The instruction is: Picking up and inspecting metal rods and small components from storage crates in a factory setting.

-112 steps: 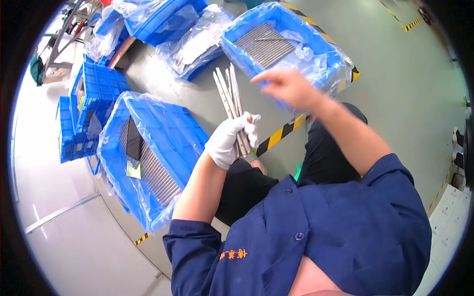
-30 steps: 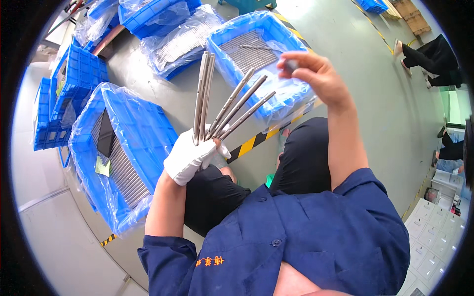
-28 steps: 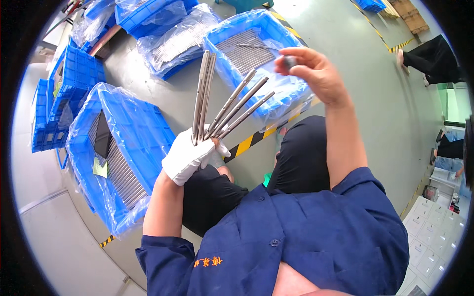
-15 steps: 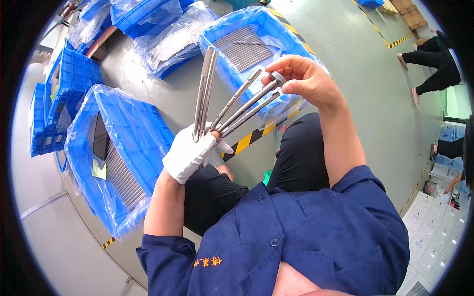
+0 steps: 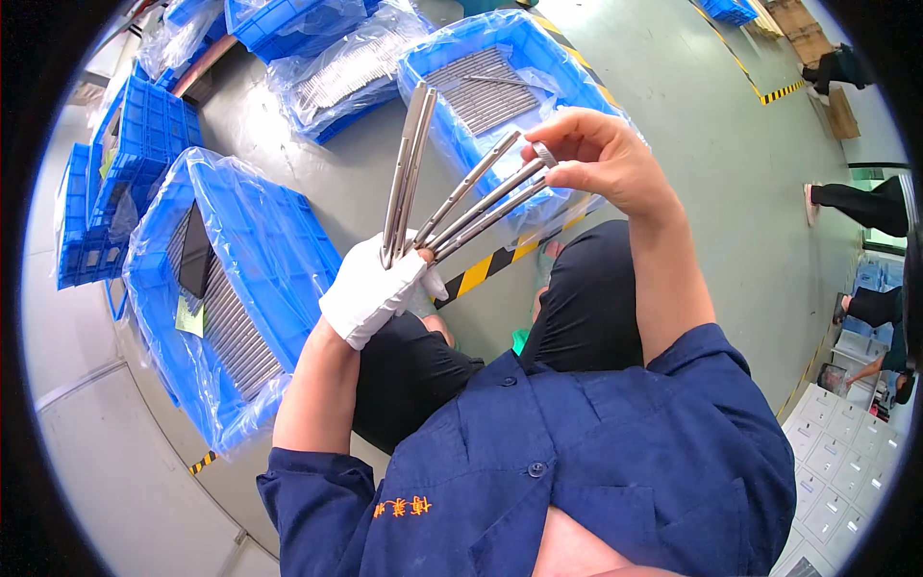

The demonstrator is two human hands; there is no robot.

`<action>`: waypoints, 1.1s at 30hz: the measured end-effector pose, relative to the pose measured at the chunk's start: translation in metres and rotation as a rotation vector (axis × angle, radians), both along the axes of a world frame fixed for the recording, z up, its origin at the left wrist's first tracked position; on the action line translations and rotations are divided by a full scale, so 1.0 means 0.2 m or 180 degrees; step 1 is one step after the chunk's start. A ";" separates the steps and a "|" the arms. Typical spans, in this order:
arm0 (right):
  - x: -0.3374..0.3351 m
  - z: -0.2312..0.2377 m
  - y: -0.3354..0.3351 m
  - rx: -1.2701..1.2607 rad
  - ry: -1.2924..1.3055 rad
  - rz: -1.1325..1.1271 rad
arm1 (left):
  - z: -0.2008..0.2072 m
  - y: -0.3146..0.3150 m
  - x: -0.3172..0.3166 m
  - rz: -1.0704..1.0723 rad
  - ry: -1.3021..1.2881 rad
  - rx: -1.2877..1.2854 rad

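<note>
My left hand (image 5: 368, 293), in a white glove, is closed around several slim metal rods (image 5: 468, 190) at their lower ends. The rods fan out upward, two leaning together at the left and the others spread to the right, with small holes along their sides. My bare right hand (image 5: 615, 165) pinches a small, round metal ring with a knurled edge (image 5: 545, 154) between thumb and fingers. That ring sits at the upper end of one of the right-hand rods; whether it is around the tip or only against it, I cannot tell.
A plastic-lined blue crate (image 5: 312, 236) at the left holds rows of rods, a dark phone-like slab (image 5: 196, 252) and a yellow-green note (image 5: 189, 315). Another rod-filled blue crate (image 5: 415, 85) stands beyond my hands. Stacked crates (image 5: 159, 144) are far left; people (image 5: 870, 207) are at right.
The ring has turned more edge-on and sits slightly farther right at the rod end. Both hands keep their grips. The view has shifted slightly, and people at the right have moved.
</note>
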State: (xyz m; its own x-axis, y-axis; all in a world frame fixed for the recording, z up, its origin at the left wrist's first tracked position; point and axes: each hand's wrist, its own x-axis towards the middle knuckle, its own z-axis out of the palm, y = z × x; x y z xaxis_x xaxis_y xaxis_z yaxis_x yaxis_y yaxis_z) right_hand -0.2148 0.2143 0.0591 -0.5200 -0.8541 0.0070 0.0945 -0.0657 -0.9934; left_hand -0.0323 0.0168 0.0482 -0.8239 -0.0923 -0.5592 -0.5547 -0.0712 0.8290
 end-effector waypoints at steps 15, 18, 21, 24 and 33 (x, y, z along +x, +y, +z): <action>-0.04 -0.02 -0.02 0.0515 0.0054 0.0017 | -0.05 0.04 0.01 -0.0070 0.0202 -0.0250; -0.03 -0.05 -0.03 0.0421 -0.0224 0.0119 | -0.06 0.04 0.02 -0.0092 0.0244 -0.0278; -0.01 -0.05 -0.05 0.0321 -0.0295 -0.0015 | -0.03 0.03 0.02 -0.0126 0.0195 -0.0166; -0.06 -0.05 0.02 0.0431 -0.0098 0.0002 | -0.02 0.03 0.01 -0.0369 0.0204 0.0096; -0.08 -0.10 -0.06 -0.0262 -0.1098 0.0306 | 0.03 0.04 0.00 -0.1124 0.0157 0.0803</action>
State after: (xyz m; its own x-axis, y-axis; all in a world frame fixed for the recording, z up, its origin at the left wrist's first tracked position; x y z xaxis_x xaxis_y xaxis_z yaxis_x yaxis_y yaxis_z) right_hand -0.2318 0.2018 0.0383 -0.4210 -0.9032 -0.0840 0.4328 -0.1187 -0.8937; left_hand -0.0326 0.0253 0.0544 -0.8067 0.3345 -0.4872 -0.5414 -0.0879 0.8361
